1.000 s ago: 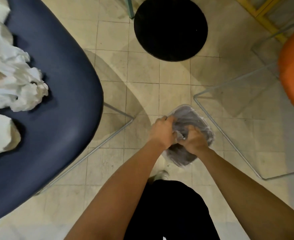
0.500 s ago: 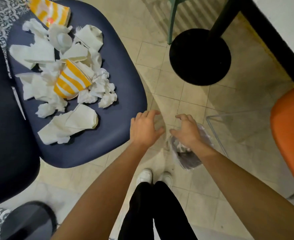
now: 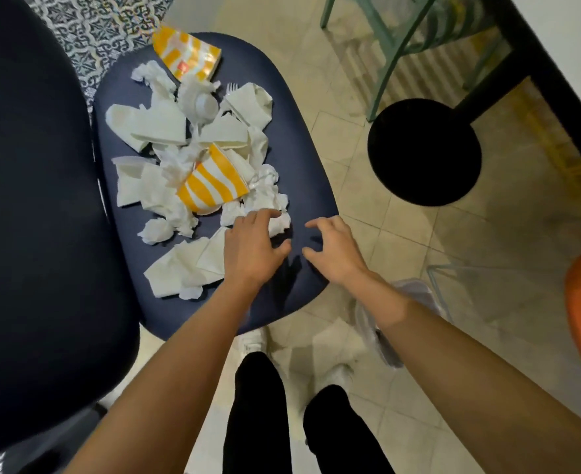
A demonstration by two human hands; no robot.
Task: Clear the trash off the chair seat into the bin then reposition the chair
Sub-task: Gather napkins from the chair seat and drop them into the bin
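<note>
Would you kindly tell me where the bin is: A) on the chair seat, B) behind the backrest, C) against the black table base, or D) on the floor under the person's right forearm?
D: the bin stands on the floor beside the chair seat, partly under the right forearm.

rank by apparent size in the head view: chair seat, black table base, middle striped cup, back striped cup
1. chair seat
2. black table base
3. middle striped cup, back striped cup: look alike, back one farther, so tied
</note>
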